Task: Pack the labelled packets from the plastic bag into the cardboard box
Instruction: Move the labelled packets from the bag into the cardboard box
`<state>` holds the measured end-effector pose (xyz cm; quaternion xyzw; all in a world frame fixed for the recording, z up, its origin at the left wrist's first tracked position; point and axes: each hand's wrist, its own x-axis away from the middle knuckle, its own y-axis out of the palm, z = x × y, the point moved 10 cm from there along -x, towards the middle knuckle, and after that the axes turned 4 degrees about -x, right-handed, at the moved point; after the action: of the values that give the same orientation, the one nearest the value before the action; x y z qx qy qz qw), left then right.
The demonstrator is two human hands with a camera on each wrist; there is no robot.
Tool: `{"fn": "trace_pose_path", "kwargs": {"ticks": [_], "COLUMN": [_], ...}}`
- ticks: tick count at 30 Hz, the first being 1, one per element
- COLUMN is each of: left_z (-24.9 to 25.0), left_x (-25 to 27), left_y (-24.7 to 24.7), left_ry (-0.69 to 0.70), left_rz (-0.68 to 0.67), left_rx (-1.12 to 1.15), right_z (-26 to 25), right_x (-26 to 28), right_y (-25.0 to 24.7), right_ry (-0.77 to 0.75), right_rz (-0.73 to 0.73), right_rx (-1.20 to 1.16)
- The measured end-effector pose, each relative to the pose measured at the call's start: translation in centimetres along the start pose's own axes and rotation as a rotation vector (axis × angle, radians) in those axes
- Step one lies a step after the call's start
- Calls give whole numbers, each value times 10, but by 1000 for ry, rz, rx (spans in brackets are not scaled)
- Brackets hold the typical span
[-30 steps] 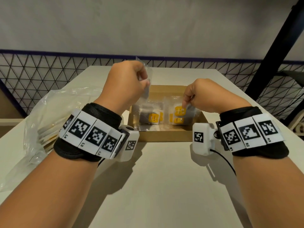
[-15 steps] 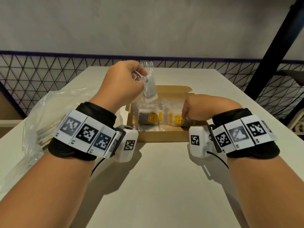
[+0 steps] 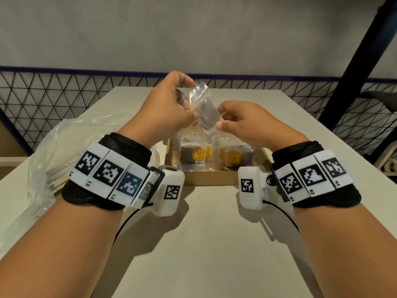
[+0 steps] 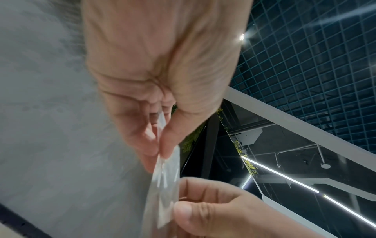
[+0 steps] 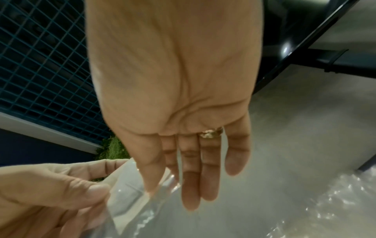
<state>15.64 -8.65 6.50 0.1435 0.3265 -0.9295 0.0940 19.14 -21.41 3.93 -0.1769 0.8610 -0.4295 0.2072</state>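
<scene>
1. Through the head camera I saw my left hand [image 3: 169,108] raised above the cardboard box [image 3: 214,179], with thumb and fingertips pinching a clear packet [image 3: 205,110] that held a dark grey insert.
2. My right hand [image 3: 247,123], which half a second earlier had been down in the box pressing on a yellow-labelled packet, had risen to meet the packet in the air. Its thumb and forefinger pinched the packet's lower right edge; the other fingers stayed nearly straight.
3. The packet hung tilted between both hands, above the far part of the box and clear of it.
4. In the box, two rows of packets with yellow labels [image 3: 198,154] already lay side by side.
5. The plastic bag [image 3: 53,151] lay on the table [image 3: 214,244] to the left, with more packets dimly visible inside.
6. I judged the two-handed hold meant I was turning the packet before laying it in; packing was partly done.
</scene>
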Motion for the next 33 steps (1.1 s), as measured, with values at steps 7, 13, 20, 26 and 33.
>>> {"fn": "trace_pose_path", "kwargs": {"ticks": [7, 13, 20, 26, 33], "left_z": [-12, -8, -8, -23, -40], "left_x": [-3, -4, -5, 0, 11], "left_y": [0, 3, 5, 8, 34], "left_ry": [-45, 16, 19, -147, -286], "left_rz": [20, 1, -43, -167, -395], "left_rx": [-186, -234, -178, 41, 16], "right_z": [-7, -14, -16, -28, -39], "right_x": [-2, -3, -2, 2, 9], "right_y": [1, 2, -4, -18, -34], "right_ry": [-48, -69, -96, -209, -353], "right_rz": [36, 45, 97, 198, 396], "right_rx": [47, 69, 7, -21, -61]}}
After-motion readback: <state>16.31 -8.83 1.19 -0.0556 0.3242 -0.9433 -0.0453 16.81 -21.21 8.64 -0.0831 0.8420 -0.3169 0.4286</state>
